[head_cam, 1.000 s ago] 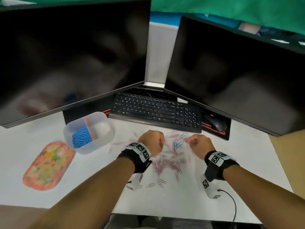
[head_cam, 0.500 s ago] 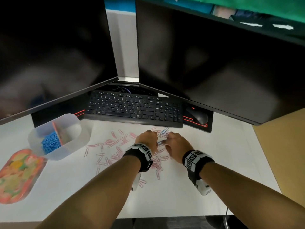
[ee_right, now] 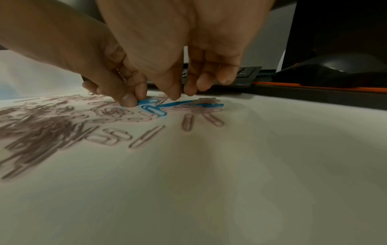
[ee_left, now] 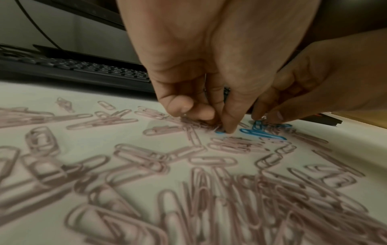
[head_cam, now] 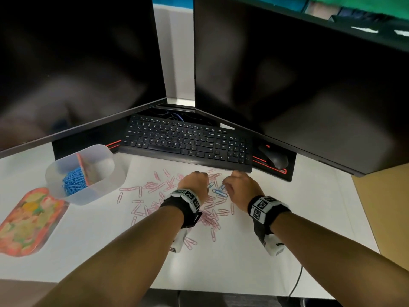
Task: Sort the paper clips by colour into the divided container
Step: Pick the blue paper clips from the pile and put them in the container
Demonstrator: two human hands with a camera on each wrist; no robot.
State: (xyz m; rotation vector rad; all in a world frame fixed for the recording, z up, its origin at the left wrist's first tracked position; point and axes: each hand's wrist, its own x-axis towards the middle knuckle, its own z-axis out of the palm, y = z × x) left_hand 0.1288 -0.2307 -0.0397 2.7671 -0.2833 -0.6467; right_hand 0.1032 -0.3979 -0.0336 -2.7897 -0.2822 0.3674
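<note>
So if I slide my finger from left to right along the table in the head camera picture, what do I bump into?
Colourful tray → divided container → pink paper clips → left hand → blue paper clips → right hand.

Blurred pink clips (ee_left: 188,207) nearest camera

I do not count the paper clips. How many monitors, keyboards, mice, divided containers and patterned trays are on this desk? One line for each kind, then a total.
Monitors: 2
Keyboard: 1
Mouse: 1
Divided container: 1
Patterned tray: 1
Total: 6
</note>
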